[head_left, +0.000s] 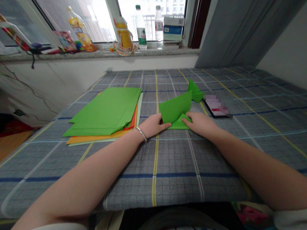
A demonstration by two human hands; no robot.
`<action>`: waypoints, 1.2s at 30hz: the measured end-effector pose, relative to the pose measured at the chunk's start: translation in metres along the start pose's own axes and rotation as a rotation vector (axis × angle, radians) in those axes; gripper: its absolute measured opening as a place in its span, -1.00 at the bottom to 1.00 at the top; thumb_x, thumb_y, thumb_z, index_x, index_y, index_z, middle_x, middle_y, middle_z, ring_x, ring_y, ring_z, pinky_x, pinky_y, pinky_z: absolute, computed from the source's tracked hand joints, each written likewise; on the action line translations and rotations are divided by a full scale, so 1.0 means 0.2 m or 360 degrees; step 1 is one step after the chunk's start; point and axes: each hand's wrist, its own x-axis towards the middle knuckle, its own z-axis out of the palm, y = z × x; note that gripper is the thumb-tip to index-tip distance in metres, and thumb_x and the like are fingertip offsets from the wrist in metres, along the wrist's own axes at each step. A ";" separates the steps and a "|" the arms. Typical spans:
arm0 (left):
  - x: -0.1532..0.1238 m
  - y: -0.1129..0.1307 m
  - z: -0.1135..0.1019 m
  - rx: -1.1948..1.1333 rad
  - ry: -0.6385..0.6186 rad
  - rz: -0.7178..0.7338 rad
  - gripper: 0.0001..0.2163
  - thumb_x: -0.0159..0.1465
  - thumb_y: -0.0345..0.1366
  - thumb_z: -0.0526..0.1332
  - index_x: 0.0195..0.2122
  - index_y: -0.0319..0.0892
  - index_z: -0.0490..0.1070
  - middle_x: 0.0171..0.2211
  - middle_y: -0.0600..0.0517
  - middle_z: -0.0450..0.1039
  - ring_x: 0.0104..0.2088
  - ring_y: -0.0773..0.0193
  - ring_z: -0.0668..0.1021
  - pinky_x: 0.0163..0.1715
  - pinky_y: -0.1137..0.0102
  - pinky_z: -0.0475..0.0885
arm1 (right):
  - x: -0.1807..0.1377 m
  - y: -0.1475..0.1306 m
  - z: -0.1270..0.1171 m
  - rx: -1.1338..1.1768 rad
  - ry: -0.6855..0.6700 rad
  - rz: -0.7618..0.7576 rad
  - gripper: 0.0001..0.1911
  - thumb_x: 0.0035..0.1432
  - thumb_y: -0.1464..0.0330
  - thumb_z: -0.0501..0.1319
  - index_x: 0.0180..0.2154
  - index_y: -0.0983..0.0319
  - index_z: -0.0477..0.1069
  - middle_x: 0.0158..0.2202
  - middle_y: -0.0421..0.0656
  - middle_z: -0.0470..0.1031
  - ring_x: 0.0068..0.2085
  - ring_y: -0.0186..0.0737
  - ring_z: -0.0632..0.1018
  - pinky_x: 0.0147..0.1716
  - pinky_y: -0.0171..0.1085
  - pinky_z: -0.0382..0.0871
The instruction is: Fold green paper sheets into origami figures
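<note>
A sheet of green paper [176, 106], partly folded, sits on the plaid cloth in front of me, with one broad flap standing up. My left hand [156, 125] grips its lower left corner, thumb on top and the other fingers mostly behind. At the right edge, my right hand [197, 122] has its fingers closed on a lower fold of the same paper. Just behind stands a small folded green paper piece [194, 90], pointed at the top, apart from both hands.
A stack of coloured paper [105, 109], green on top, lies to the left. To the right is a phone [217, 107]. Bottles [141, 29] and boxes [173, 29] line the windowsill [95, 55] beyond the cloth-covered surface [167, 156].
</note>
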 end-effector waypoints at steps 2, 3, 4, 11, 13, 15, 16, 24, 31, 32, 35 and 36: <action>0.00 0.00 0.00 0.0020 -0.0003 -0.0040 -0.72 0.17 -0.19 0.26 -0.16 -0.25 0.44 -0.27 -0.06 0.55 -0.30 0.16 0.55 -0.23 0.25 0.45 | 0.00 -0.01 0.00 -0.0027 0.0010 0.0032 -0.66 0.29 0.14 0.00 -0.25 0.21 0.42 -0.27 0.01 0.58 -0.25 -0.02 0.55 -0.43 -0.20 0.18; 0.00 0.01 0.00 0.0029 -0.0001 -0.0056 -0.72 0.15 -0.19 0.27 -0.17 -0.25 0.45 -0.27 -0.06 0.55 -0.31 0.16 0.55 -0.24 0.26 0.45 | 0.00 -0.01 0.00 -0.0041 0.0019 0.0043 -0.67 0.29 0.15 0.00 -0.24 0.21 0.42 -0.27 0.01 0.58 -0.26 -0.02 0.55 -0.43 -0.20 0.18; 0.00 0.00 0.00 0.0034 0.0002 -0.0066 -0.73 0.15 -0.21 0.28 -0.18 -0.24 0.45 -0.28 -0.06 0.55 -0.32 0.16 0.55 -0.25 0.26 0.45 | -0.01 -0.01 0.00 -0.0054 0.0030 0.0048 -0.67 0.29 0.15 0.01 -0.24 0.21 0.42 -0.27 0.00 0.58 -0.26 -0.02 0.55 -0.43 -0.20 0.18; 0.02 -0.02 0.01 0.0016 0.0021 -0.0035 -0.74 0.12 -0.28 0.28 -0.16 -0.24 0.45 -0.25 -0.04 0.56 -0.29 0.19 0.56 -0.19 0.28 0.46 | -0.01 -0.02 0.00 -0.0124 0.0048 0.0049 -0.69 0.30 0.16 0.02 -0.25 0.22 0.41 -0.27 -0.01 0.58 -0.28 -0.03 0.55 -0.40 -0.19 0.18; 0.02 -0.02 0.00 0.0033 0.0012 -0.0032 -0.74 0.13 -0.27 0.28 -0.16 -0.25 0.45 -0.26 -0.04 0.56 -0.29 0.19 0.56 -0.19 0.28 0.46 | -0.01 -0.02 0.00 -0.0128 0.0051 0.0055 -0.69 0.29 0.15 0.02 -0.26 0.22 0.40 -0.27 -0.02 0.58 -0.28 -0.03 0.55 -0.41 -0.19 0.17; 0.02 -0.02 -0.01 0.0058 -0.0013 -0.0037 -0.75 0.14 -0.26 0.26 -0.18 -0.25 0.45 -0.28 -0.04 0.55 -0.31 0.19 0.55 -0.21 0.28 0.46 | 0.00 -0.02 0.00 -0.0128 0.0058 0.0056 -0.69 0.29 0.15 0.03 -0.26 0.22 0.40 -0.27 -0.02 0.58 -0.28 -0.02 0.56 -0.42 -0.19 0.17; 0.02 -0.02 -0.01 0.0066 -0.0029 -0.0037 -0.77 0.15 -0.26 0.25 -0.19 -0.25 0.45 -0.29 -0.04 0.55 -0.33 0.19 0.55 -0.23 0.28 0.45 | 0.00 -0.02 0.01 -0.0132 0.0061 0.0055 -0.69 0.29 0.15 0.03 -0.27 0.22 0.40 -0.27 -0.02 0.58 -0.27 -0.01 0.56 -0.41 -0.18 0.17; 0.03 -0.03 -0.01 -0.0052 0.0001 -0.0034 -0.73 0.12 -0.23 0.30 -0.17 -0.20 0.45 -0.31 -0.03 0.56 -0.30 0.17 0.56 -0.23 0.29 0.47 | 0.01 -0.01 0.01 -0.0149 0.0050 0.0041 -0.71 0.30 0.18 0.02 -0.27 0.22 0.38 -0.27 -0.03 0.58 -0.27 -0.07 0.54 -0.33 -0.17 0.20; 0.02 -0.02 0.00 -0.0067 0.0049 -0.0065 -0.58 0.07 -0.30 0.32 -0.04 -0.25 0.35 -0.19 -0.06 0.54 -0.26 0.17 0.57 -0.18 0.24 0.48 | 0.01 0.01 0.02 -0.0086 0.0045 0.0064 -0.73 0.27 0.17 0.05 -0.33 0.20 0.36 -0.32 -0.06 0.57 -0.27 -0.09 0.53 -0.34 -0.19 0.17; 0.01 -0.02 0.01 -0.0082 0.0068 -0.0059 -0.53 0.07 -0.31 0.32 0.01 -0.26 0.31 -0.16 -0.08 0.53 -0.24 0.17 0.57 -0.17 0.24 0.48 | 0.02 0.01 0.02 -0.0080 0.0041 0.0076 -0.72 0.27 0.16 0.05 -0.33 0.20 0.36 -0.31 -0.07 0.57 -0.26 -0.08 0.53 -0.34 -0.19 0.17; 0.00 0.00 0.01 -0.0117 0.0130 -0.0061 -0.38 0.05 -0.33 0.33 0.14 -0.30 0.18 -0.08 -0.14 0.49 -0.18 0.15 0.57 -0.11 0.24 0.47 | 0.02 0.01 0.02 -0.0062 0.0029 0.0102 -0.71 0.26 0.14 0.05 -0.34 0.20 0.36 -0.30 -0.07 0.57 -0.25 -0.08 0.53 -0.34 -0.19 0.18; 0.00 0.00 0.01 -0.0113 0.0149 -0.0073 -0.34 0.05 -0.33 0.34 0.16 -0.31 0.14 -0.06 -0.15 0.48 -0.16 0.14 0.57 -0.10 0.23 0.46 | 0.02 0.01 0.02 -0.0056 0.0024 0.0110 -0.71 0.25 0.14 0.05 -0.33 0.20 0.37 -0.30 -0.07 0.57 -0.25 -0.07 0.53 -0.34 -0.18 0.18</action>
